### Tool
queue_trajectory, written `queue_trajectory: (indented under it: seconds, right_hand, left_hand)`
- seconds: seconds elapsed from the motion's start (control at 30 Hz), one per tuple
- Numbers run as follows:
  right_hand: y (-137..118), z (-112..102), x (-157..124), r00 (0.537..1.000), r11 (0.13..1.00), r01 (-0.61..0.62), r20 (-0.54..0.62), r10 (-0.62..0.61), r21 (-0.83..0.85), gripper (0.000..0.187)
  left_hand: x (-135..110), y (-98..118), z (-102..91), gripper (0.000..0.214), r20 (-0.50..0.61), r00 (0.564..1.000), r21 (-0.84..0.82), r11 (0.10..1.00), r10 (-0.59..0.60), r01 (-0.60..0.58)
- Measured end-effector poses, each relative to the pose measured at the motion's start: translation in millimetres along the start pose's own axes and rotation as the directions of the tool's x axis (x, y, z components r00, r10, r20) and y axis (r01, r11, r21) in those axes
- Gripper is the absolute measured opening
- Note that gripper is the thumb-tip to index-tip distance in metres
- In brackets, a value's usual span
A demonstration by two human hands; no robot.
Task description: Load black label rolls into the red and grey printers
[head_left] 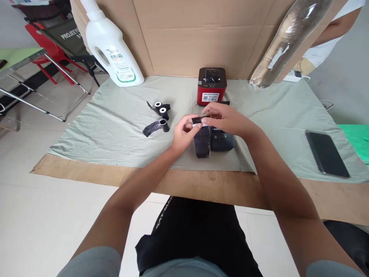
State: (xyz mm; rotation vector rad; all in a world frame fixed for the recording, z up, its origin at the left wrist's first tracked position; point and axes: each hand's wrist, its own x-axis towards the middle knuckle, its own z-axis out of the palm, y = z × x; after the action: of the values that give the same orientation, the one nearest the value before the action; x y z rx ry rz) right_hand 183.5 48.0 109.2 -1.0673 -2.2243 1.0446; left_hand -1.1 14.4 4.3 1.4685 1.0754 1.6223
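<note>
My left hand (185, 132) and my right hand (223, 118) meet near the middle of the table, both closed on a small roll of black ribbon (196, 120). A wide strip of the black ribbon (202, 144) hangs from it toward the table's front. Just under my right hand sits a dark, rounded device (222, 141), partly hidden by the fingers. Beyond my hands stands a red and black label printer (208, 94). To the left lie several small black ribbon rolls, one of which (164, 125) has a loose crumpled tail.
A white detergent bottle (113, 50) stands at the back left, before a cardboard panel (198, 42). A plastic-wrapped bundle (284, 46) leans at the back right. A phone (327, 154) lies on the green-grey cloth (276, 123). Another person's arm (337, 30) shows behind the cardboard.
</note>
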Motion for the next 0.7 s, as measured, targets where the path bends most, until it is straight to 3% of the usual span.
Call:
queue_trajectory:
  seconds: [0.1,0.23,0.4,0.57,0.7]
  right_hand:
    - [10.8,5.1,8.4,1.000,0.991,0.001,-0.019,0.001,0.134,0.018]
    - [14.8,13.9,12.7,0.990,0.985,0.094,-0.115,-0.078,0.142,0.019]
    - [21.6,23.1,16.8,0.985,0.940,-0.039,-0.145,0.093,0.338,0.022]
    - [28.3,25.3,19.3,0.991,0.926,0.012,-0.129,0.039,0.377,0.031]
    - [28.5,27.4,19.7,0.985,0.895,-0.054,-0.126,0.122,0.443,0.032]
  left_hand:
    - [3.5,-2.5,-2.6,0.063,0.023,1.000,-0.003,1.000,-0.021,0.021]
    - [8.7,-7.2,-8.2,0.059,0.075,0.995,0.012,0.998,-0.064,0.063]
    - [11.1,-10.6,-11.0,0.061,-0.003,1.000,0.024,1.000,0.017,-0.017]
    - [12.5,-14.4,-10.8,0.064,0.031,0.999,0.003,0.999,-0.040,0.040]
    - [12.2,-17.0,-9.5,0.067,-0.001,1.000,0.061,0.998,0.001,-0.001]
